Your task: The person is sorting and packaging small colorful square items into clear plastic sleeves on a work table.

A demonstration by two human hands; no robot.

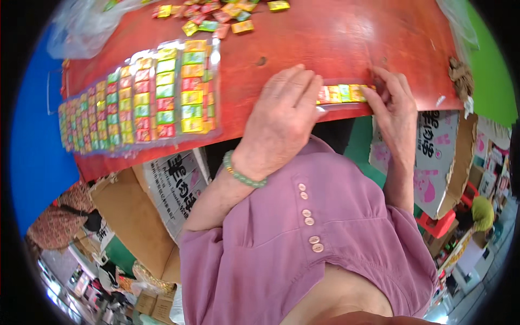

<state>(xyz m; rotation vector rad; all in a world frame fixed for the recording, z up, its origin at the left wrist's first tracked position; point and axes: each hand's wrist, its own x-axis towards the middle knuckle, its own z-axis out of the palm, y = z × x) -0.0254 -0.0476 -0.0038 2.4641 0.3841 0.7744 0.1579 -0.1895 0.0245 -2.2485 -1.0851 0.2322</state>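
In front of me, a short row of small wrapped sweets [342,93], red, yellow and green, lies in a clear plastic strip along the table's near edge. My left hand [286,115], with a green bead bracelet on its wrist, bends over the row's left end; its fingers are held together and its thumb is hidden. At the right end, my right hand [391,100] grips the strip between thumb and curled fingers. On the left, several filled strips of sweets [165,86] lie side by side, their clear plastic shining.
Loose wrapped sweets [221,15] are scattered at the back of the red table [303,38]. A clear plastic bag [86,27] lies at the far left. A crumpled brown scrap [460,78] sits by the right edge. Cardboard boxes [135,216] stand below the table.
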